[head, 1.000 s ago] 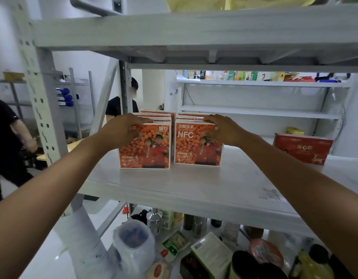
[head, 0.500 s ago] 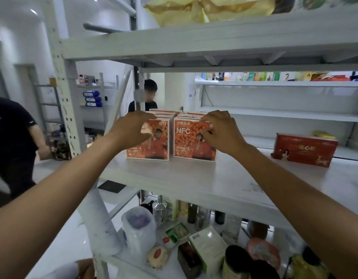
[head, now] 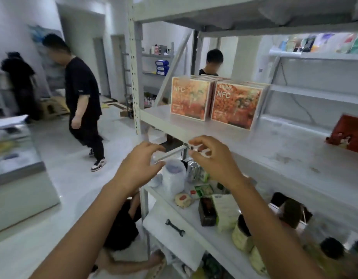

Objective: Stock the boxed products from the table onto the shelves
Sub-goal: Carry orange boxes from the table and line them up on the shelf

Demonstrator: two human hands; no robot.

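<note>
- Two rows of orange boxes marked "NFC" stand upright on the middle shelf (head: 254,150). The left row (head: 191,98) and the right row (head: 235,105) each have more boxes lined up behind the front one.
- The rows sit side by side at the left end of the shelf, almost touching, with their printed faces turned toward the aisle.
- Judging from this, the stocking is partly done: these boxes are placed and no hand is on them. Much of the shelf to their right is bare, so there is room for more.
- A grey table (head: 19,178) shows at the left edge. What lies on it is blurred, so I cannot tell whether any boxes wait there.
- The left hand (head: 139,170) hangs in the air in front of the shelf's front edge, below the boxes and well apart from them. Its fingers are loosely curled and it holds nothing.
- The right hand (head: 212,158) hovers just beside it at about the same height. Its fingers are bent, with the thumb near the forefinger, and it looks empty, though the fingertips are blurred.
- A red box (head: 349,133) lies at the right end of the same shelf, well apart from the orange ones.
- The lower shelf (head: 160,220) carries jars, packets and a small wrench (head: 175,227).
- A person in black (head: 81,101) walks across the floor to the left.
</note>
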